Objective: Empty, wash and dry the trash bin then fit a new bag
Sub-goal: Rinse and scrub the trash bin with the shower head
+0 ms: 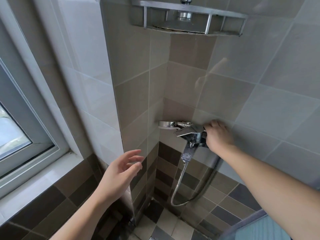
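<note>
Tiled walls (199, 80) in beige and grey box in this shower corner, with a window (20, 129) off to the left and a metal corner shelf (225, 18) overhead, so that's the whole wash station. No trash bin anywhere in shot; it's either below the frame or somewhere else entirely, can't say which.

Lower down, a braided shower hose (194, 194) loops under the chrome mixer tap (190, 135), and the handheld shower head (167, 125) sits in its cradle just left of the lever. Water looks like it's already coming out of the spout (187, 153), though it's a bit blurry.

The right hand (219, 137) is on the right end of the mixer with its fingers curled round the valve body or a knob behind it, I can't tell which part exactly. The left hand (121, 170) hangs loose in mid air near the tile edge, fingers spread and relaxed, holding nothing.

My take on doing this step right: set the flow and temperature first while one hand is free, keep it moderate so it doesn't splash everywhere, then use that idle left hand to lift the shower head out. A handheld spray should reach inside a bin far better than the fixed spout. Watch the wet floor too.
</note>
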